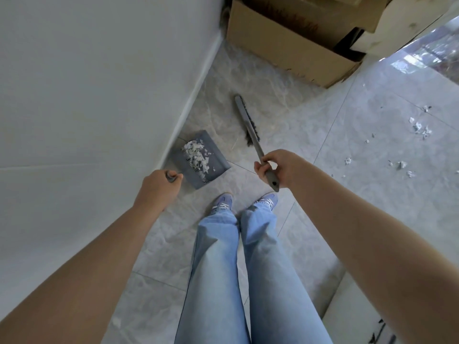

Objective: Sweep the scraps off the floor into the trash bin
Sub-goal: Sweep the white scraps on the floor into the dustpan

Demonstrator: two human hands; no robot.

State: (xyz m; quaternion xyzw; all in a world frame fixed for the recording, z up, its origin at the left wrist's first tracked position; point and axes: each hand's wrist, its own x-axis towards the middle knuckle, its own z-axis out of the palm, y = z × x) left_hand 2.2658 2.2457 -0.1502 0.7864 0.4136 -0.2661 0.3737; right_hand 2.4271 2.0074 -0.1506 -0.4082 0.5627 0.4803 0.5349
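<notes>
My left hand (159, 186) grips the top of the handle of a grey dustpan (213, 167), which sits by the white wall and holds a pile of white paper scraps (197, 155). My right hand (278, 167) is closed around the grey broom handle (258, 147). The broom head (244, 112), with dark bristles, lies on the tile floor ahead of my feet. More white scraps (419, 127) are scattered over the floor at the right. No trash bin is in view.
A white wall (87, 95) runs close along my left. A large cardboard box (298, 38) stands at the far end of the floor, with more boxes behind it. My legs in blue jeans and my shoes (246, 202) are at centre.
</notes>
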